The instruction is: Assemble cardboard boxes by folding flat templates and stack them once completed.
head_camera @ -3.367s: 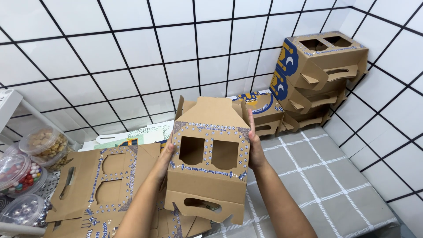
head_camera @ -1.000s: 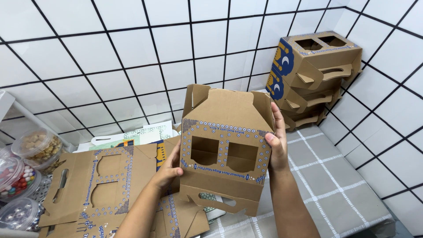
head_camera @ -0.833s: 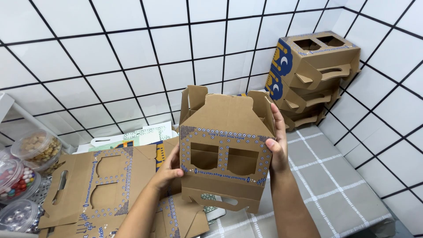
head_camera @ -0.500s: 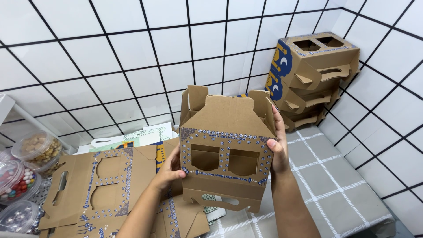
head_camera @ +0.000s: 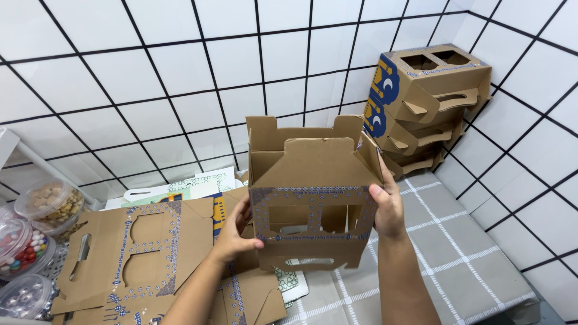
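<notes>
Both hands hold a brown cardboard box (head_camera: 313, 192) up in front of the tiled wall (head_camera: 180, 78), above the surface (head_camera: 469, 265). The left hand (head_camera: 236, 232) grips the box's lower left edge, thumb pressed on the front face near the bottom corner and fingers curled behind it; its forearm rises from the bottom of the view, angled up and to the right. The right hand (head_camera: 387, 207) clamps the box's right side, thumb on the front edge and fingers wrapped around the side panel, with the forearm running almost straight up from below. The box is half folded: its front face has two cut-out windows with a blue patterned border, a sloping panel leans back above them, and flaps stand upright at the top. Below and left of the box, flat unfolded blanks (head_camera: 138, 253) of the same card lie spread out, just beside the left forearm. In the right corner against the wall, finished boxes (head_camera: 427, 102) sit stacked, well apart from the hands. At the far left, clear lidded tubs (head_camera: 36, 222) hold small sweets or nuts.
</notes>
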